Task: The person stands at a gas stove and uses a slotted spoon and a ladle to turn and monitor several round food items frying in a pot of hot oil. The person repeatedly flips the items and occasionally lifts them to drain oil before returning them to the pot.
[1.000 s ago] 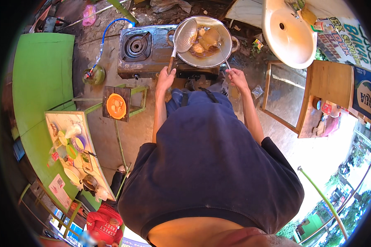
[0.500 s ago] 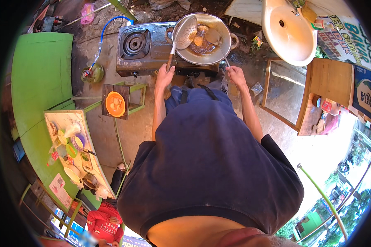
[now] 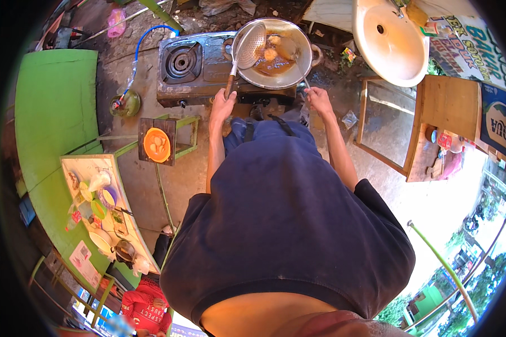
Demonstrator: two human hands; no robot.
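Observation:
A wide metal wok with two side handles sits on the right burner of the stove, with brown oil inside. Golden fried pieces float in the oil between two utensils. My left hand is closed round the wooden handle of a perforated skimmer, whose round head rests over the wok's left side. In my right hand is the thin metal handle of a second utensil, a spatula or turner. Its broad head lies partly in the oil, so its exact shape is unclear.
The two-burner stove has a bare left burner; a blue hose runs to a green gas cylinder. An orange bowl of pale pieces stands on a stool. Left is a cluttered table; right, a sink and wooden cabinet. A person in red is behind.
The skimmer head has shifted slightly left and down in the wok. Two golden pieces now show more plainly between the utensils. Both hands keep their grips.

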